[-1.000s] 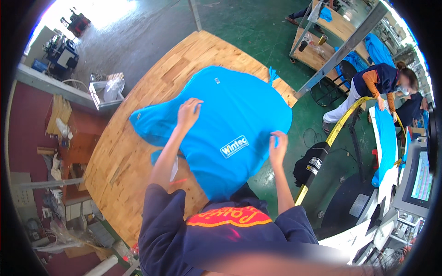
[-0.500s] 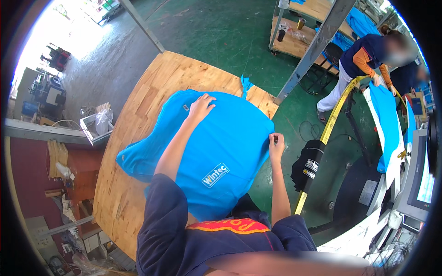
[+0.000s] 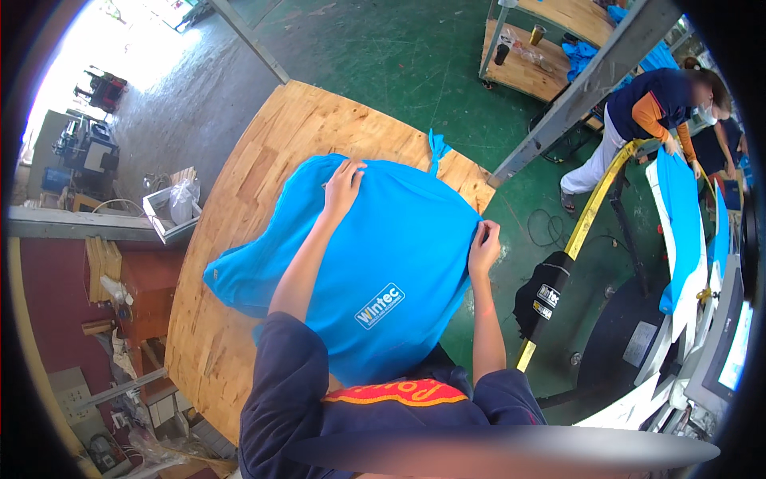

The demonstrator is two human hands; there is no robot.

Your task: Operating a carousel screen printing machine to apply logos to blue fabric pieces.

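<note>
While the blue cloth (image 3: 399, 247) lies across the wooden table (image 3: 211, 343), the right hand (image 3: 483, 249) pinches its right edge; the left hand (image 3: 343, 191), arm extended, bends at the far edge, grip undetermined.

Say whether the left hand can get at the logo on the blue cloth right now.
Probably yes: the logo faces up, uncovered, closer to the body than the left hand at the blue cloth's far edge. The right hand, at the right edge, looks out of the way.

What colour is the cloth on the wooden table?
The cloth is blue, clearest in the head view.
</note>
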